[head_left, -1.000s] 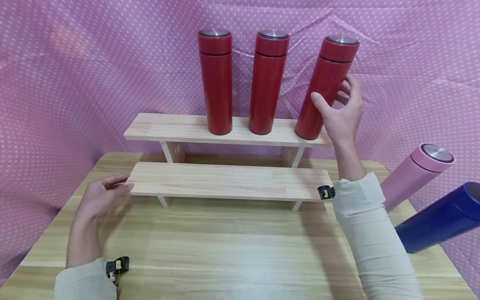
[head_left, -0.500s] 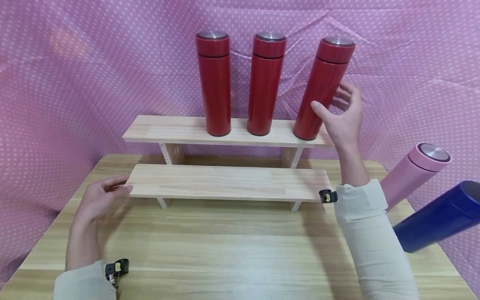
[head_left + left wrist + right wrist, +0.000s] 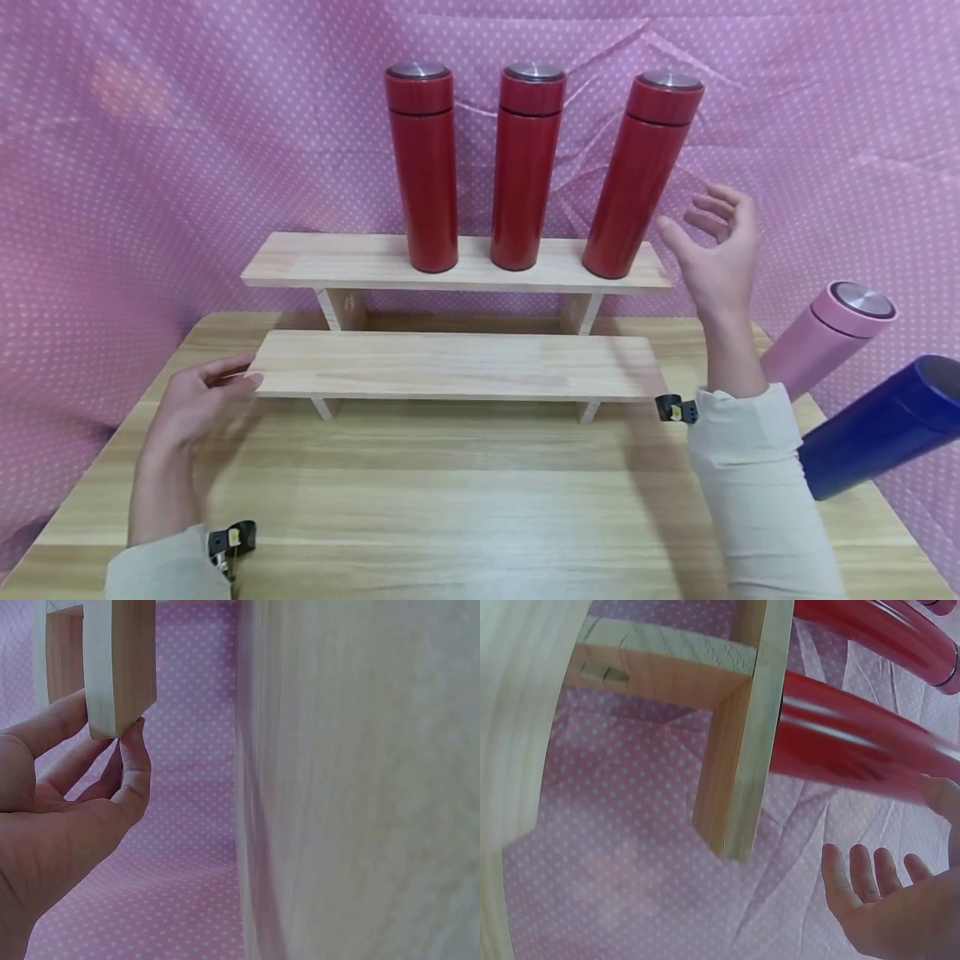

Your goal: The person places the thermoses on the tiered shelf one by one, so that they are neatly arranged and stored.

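Three red thermos bottles stand upright in a row on the upper wooden shelf [image 3: 337, 258]: a left bottle [image 3: 423, 183], a middle bottle [image 3: 527, 183] and a right bottle [image 3: 640, 183]. My right hand [image 3: 722, 258] is just to the right of the right bottle, with fingers loosely spread and nothing held. In the right wrist view the thumb [image 3: 941, 796] overlaps that bottle's edge; the head view shows a small gap. With thumb and fingers my left hand [image 3: 183, 408] pinches the left end of the lower wooden shelf [image 3: 450, 367], also seen in the left wrist view [image 3: 120, 682].
On the right side of the wood-grain table [image 3: 420, 500] are a pink thermos [image 3: 821, 342] and a dark blue thermos [image 3: 877, 429]; my right sleeve [image 3: 750, 475] passes close to both. A pink dotted cloth [image 3: 187, 125] hangs behind the shelves.
My right hand has let go of the right red bottle and moved off to the right. The bottle stays standing on the upper shelf. The left hand has kept its place.
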`<action>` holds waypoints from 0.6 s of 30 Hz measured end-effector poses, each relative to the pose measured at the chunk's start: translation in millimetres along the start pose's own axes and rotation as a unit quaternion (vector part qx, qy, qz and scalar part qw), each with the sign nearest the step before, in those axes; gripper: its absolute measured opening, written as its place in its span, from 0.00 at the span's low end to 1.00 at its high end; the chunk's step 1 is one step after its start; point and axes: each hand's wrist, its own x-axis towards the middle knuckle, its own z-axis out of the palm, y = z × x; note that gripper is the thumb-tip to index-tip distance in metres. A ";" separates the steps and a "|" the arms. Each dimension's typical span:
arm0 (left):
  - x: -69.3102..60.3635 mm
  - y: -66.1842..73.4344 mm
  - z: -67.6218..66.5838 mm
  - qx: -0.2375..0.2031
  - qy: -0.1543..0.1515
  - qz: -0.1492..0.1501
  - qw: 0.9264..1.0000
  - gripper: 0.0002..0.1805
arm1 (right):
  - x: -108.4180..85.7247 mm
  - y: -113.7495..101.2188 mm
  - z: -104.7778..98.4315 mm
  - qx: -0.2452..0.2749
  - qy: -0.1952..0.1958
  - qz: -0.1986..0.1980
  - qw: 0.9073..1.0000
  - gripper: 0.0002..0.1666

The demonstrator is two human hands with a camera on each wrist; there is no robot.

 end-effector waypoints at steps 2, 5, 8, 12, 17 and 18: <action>-0.5 -0.3 -0.9 -0.003 0.000 -0.002 1.000 0.37 | -1.1 -0.7 -5.3 -0.002 0.006 0.000 1.000 0.35; -0.7 0.7 -1.6 -0.002 0.001 -0.001 1.000 0.37 | -1.7 -4.0 -15.3 0.014 0.022 0.005 1.000 0.34; -0.4 1.5 -1.5 -0.004 0.003 0.000 1.000 0.37 | -1.7 -9.0 -26.2 0.027 0.044 0.014 0.999 0.34; -0.3 0.9 -0.4 -0.009 0.006 0.005 1.000 0.36 | -1.5 -15.5 -39.8 0.029 0.072 0.014 0.997 0.34; -1.4 0.9 -0.1 -0.007 0.007 -0.002 1.000 0.36 | -2.1 -21.5 -52.9 0.039 0.096 0.016 0.995 0.34; -1.7 1.1 0.1 -0.007 0.006 -0.004 1.000 0.36 | -2.5 -22.3 -54.9 0.039 0.101 0.014 0.994 0.34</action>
